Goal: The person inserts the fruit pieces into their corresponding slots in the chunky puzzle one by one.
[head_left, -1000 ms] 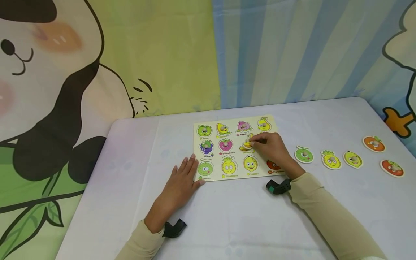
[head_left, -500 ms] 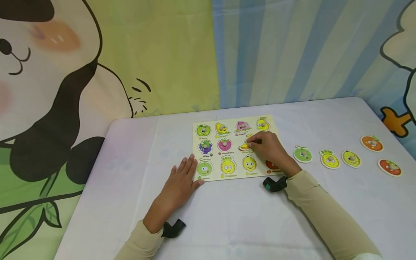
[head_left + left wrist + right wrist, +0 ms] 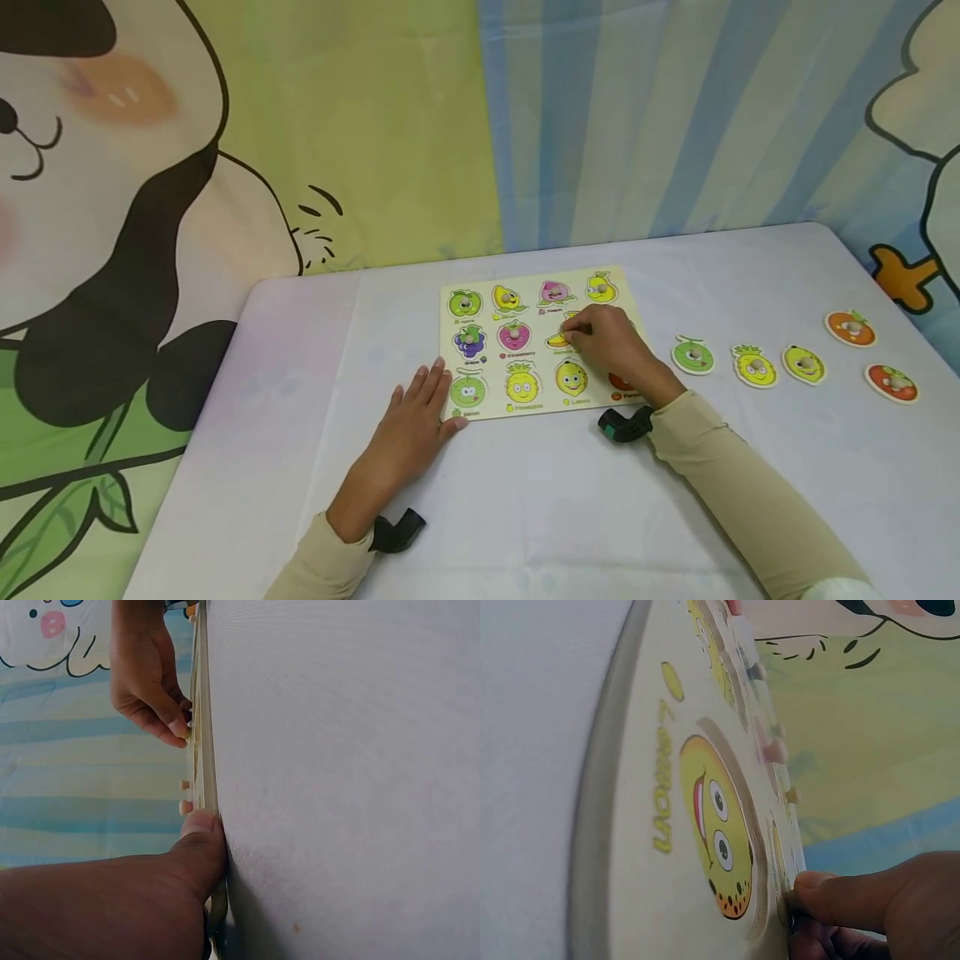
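A fruit peg-puzzle board [image 3: 495, 396] lies on the white table. My right hand [image 3: 611, 342] pinches the banana puzzle piece [image 3: 557, 341] at its banana recess, the fingers hiding much of it. In the right wrist view, thumb and fingertips [image 3: 814, 883] meet close to the board, beyond the lemon recess [image 3: 724, 825]. My left hand [image 3: 408, 429] lies flat at the board's lower left corner, fingers extended along the left side; its thumb [image 3: 201, 825] presses the board's edge in the left wrist view. Apple, grape [image 3: 470, 341], strawberry [image 3: 514, 335] and several other knobbed pieces sit in the board.
Right of the board lie loose knobbed pieces: a melon [image 3: 692, 357], a pineapple [image 3: 754, 367], a lemon [image 3: 804, 365], an orange fruit [image 3: 851, 328] and a red one [image 3: 892, 383]. A printed cloth [image 3: 375, 125] hangs behind the table.
The banana piece, at first askew over its recess, now lines up with it, still pinched by my right hand. My left hand stays in place; the head view shifts slightly.
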The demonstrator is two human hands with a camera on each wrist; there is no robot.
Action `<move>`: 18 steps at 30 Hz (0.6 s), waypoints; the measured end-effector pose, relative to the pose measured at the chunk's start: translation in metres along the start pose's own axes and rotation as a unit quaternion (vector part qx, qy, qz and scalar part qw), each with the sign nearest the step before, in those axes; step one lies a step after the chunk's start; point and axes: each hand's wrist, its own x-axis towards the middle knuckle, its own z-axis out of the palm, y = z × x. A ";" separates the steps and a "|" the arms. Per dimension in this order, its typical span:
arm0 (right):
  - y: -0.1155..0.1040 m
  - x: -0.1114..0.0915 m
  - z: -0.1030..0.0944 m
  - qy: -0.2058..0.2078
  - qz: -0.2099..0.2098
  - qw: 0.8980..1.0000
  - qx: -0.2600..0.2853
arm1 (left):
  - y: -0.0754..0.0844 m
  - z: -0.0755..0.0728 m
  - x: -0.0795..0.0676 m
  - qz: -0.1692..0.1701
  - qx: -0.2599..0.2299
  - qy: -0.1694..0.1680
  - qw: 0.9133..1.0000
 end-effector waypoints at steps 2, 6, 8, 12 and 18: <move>-0.001 0.000 0.000 0.000 0.004 1.000 -0.003 | -0.001 0.000 0.000 0.001 0.000 0.001 1.000; 0.001 -0.001 0.000 0.001 0.004 1.000 0.005 | -0.001 0.001 0.001 0.001 -0.003 0.000 1.000; 0.003 -0.002 0.000 0.004 0.000 1.000 0.010 | -0.001 0.002 0.001 0.001 -0.003 0.000 1.000; 0.009 -0.004 0.000 0.011 -0.009 1.000 0.027 | 0.000 0.002 0.000 0.000 -0.003 -0.001 1.000; 0.018 -0.006 -0.003 0.019 -0.030 0.998 0.047 | -0.001 0.001 -0.001 -0.001 -0.008 0.003 1.000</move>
